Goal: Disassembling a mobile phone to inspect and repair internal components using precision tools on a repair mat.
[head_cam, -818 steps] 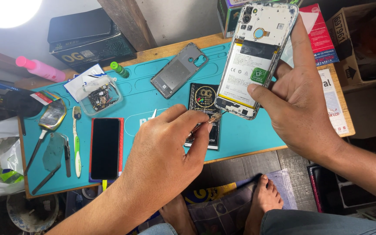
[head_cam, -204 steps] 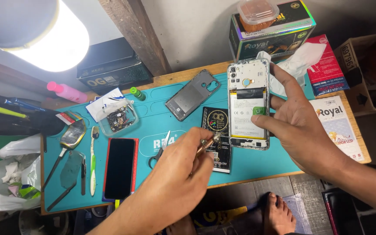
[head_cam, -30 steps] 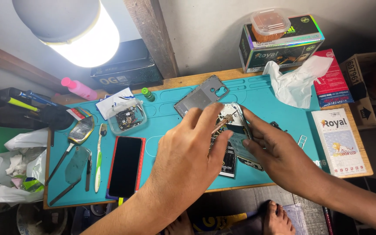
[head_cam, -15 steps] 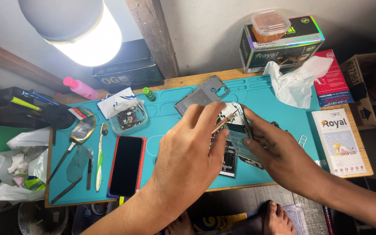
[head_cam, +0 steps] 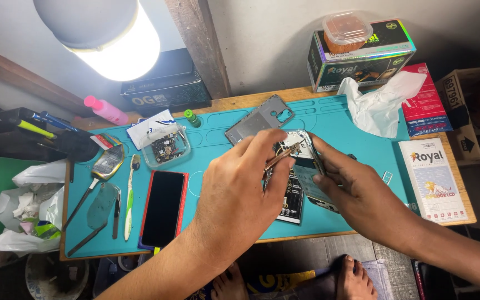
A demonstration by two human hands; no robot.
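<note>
- Above the middle of the blue mat (head_cam: pixel 356 125): an open phone (head_cam: pixel 313 186), back off, tipped up on its side and lifted just off the mat.
- Gripped along its edges by the right hand (head_cam: pixel 365 203), fingers closed tight around it.
- Best held firm and steady, with no finger over the open top part.
- At that top part: thin tweezers (head_cam: pixel 281 157), pinched shut between thumb and fingers of the left hand (head_cam: pixel 237 200).
- Cannot tell if the tips hold anything; too small to see.
- Probably wise to move the tips slowly, with small moves only.
- Better to press lightly; the tiny parts inside look easy to bend or scratch.
- Good idea to rest one hand against the other, for less shaking.
- Safer low over the mat, so a dropped bit lands there and not on the floor.
- Just under the phone, flat on the mat: a black battery (head_cam: pixel 290 203).
- Behind the hands: a grey back cover (head_cam: pixel 254 119), lying apart.
- Further left: a clear box (head_cam: pixel 165 149) with small parts inside, a likely safe spot for loose bits.
- Near it: a second phone (head_cam: pixel 163 208) with a dark screen and red edge.
- Up at the top left: a bright lamp (head_cam: pixel 109 39); smart to turn the open side toward it.
</note>
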